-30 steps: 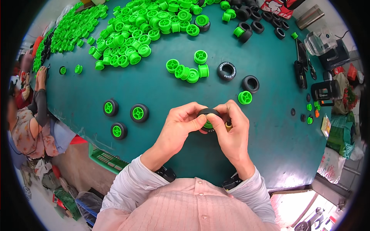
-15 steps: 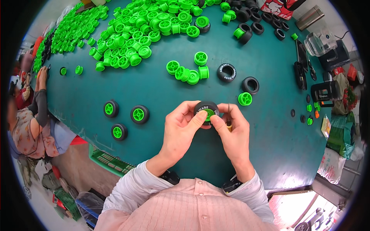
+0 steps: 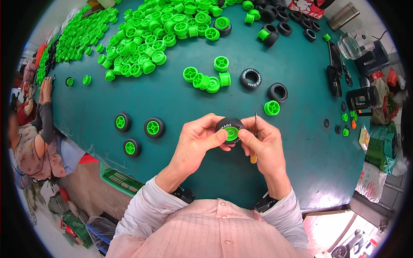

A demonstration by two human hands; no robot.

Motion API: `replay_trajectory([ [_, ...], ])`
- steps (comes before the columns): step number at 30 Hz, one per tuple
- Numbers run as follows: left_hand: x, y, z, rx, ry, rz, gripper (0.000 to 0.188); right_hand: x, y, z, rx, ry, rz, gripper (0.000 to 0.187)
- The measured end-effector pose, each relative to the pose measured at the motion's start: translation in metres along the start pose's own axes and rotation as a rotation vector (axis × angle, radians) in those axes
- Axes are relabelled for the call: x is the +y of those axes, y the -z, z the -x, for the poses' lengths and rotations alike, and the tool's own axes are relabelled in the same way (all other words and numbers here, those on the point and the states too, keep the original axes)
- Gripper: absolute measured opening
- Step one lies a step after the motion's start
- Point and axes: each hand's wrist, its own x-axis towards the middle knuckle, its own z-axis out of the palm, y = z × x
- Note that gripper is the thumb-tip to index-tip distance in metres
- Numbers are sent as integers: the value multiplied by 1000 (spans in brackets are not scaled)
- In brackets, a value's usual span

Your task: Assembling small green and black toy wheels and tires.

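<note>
Between my two hands is a small toy wheel, a black rubber tyre (image 3: 222, 124) around a bright green plastic hub (image 3: 231, 133). My left hand (image 3: 194, 139) grips its left side, thumb on the hub's edge. My right hand (image 3: 267, 144) closes on the right side, its thumb also against the hub. Tucked in the right fingers is a thin tool with a metal shaft and a yellow handle (image 3: 254, 158); its tip's shape is too small to tell. Three fitted wheels (image 3: 153, 127) lie left of my hands. A loose green hub (image 3: 272, 108) and loose tyre (image 3: 278, 92) lie beyond my right hand.
A large heap of green hubs (image 3: 148, 41) covers the far left of the green table (image 3: 172, 103). Several loose tyres (image 3: 284, 29) lie at the far right. Black scissors (image 3: 346, 76) and a glass jug (image 3: 353, 45) stand near the right edge. Another person (image 3: 36, 146) works at the left edge.
My thumbs have spread apart, so more of the green hub shows. My right hand has turned slightly, and the tool's yellow handle now sticks out lower, below the fingers.
</note>
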Motion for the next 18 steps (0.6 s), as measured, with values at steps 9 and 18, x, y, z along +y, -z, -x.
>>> replay_trajectory([
  [9,-6,-3,0,-12,79,141,33,-6,0,-4,5,1,21,20],
  [18,5,0,3,83,4,-31,30,-1,-12,7,56,171,262,22],
])
